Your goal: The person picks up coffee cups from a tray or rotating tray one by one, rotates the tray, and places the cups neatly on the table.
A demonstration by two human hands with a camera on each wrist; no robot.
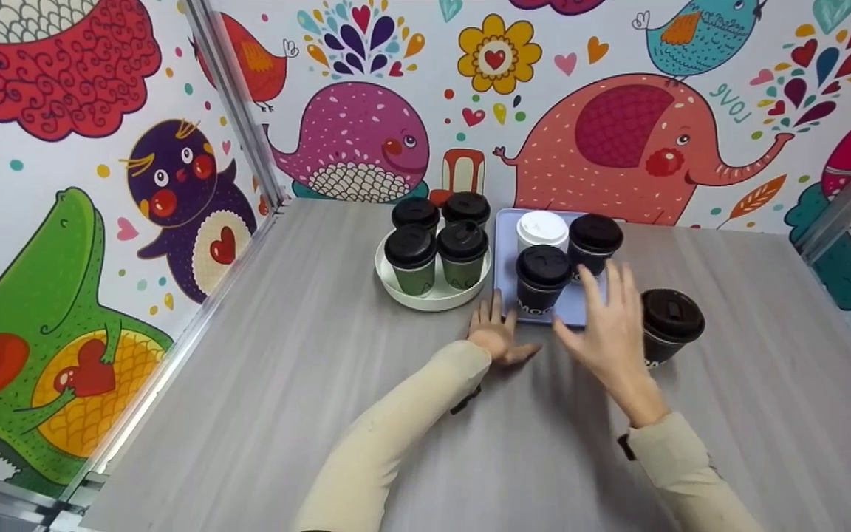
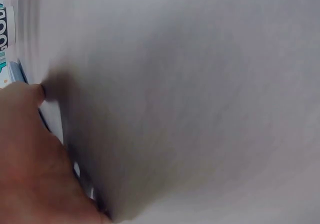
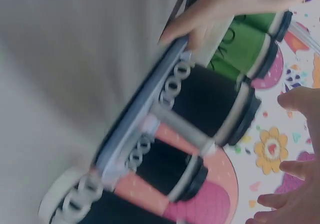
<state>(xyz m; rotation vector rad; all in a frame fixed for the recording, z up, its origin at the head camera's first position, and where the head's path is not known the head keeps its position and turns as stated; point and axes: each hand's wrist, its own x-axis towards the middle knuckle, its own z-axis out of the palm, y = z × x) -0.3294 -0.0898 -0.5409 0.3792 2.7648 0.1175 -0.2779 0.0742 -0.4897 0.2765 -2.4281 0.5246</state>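
My left hand (image 1: 496, 334) lies low over the table, fingers straight, at the near left corner of a lavender tray (image 1: 504, 258). In its wrist view, the hand (image 2: 35, 159) has the thumb spread out above the tabletop. The tray carries a black-lidded dark paper cup (image 1: 544, 277) in front, a white-lidded cup (image 1: 542, 227) behind it and another dark cup (image 1: 595, 238) at back right. My right hand (image 1: 610, 336) is raised with spread fingers and holds nothing, between the tray's near right corner and a larger dark cup (image 1: 671, 325) standing on the table.
Left of the tray, a round white dish (image 1: 429, 303) holds several green cups (image 1: 412, 270) with black lids. A wall (image 1: 462, 111) with cartoon animals rises behind them. More printed panels stand at both sides, with a metal post (image 1: 241, 103) at the left corner.
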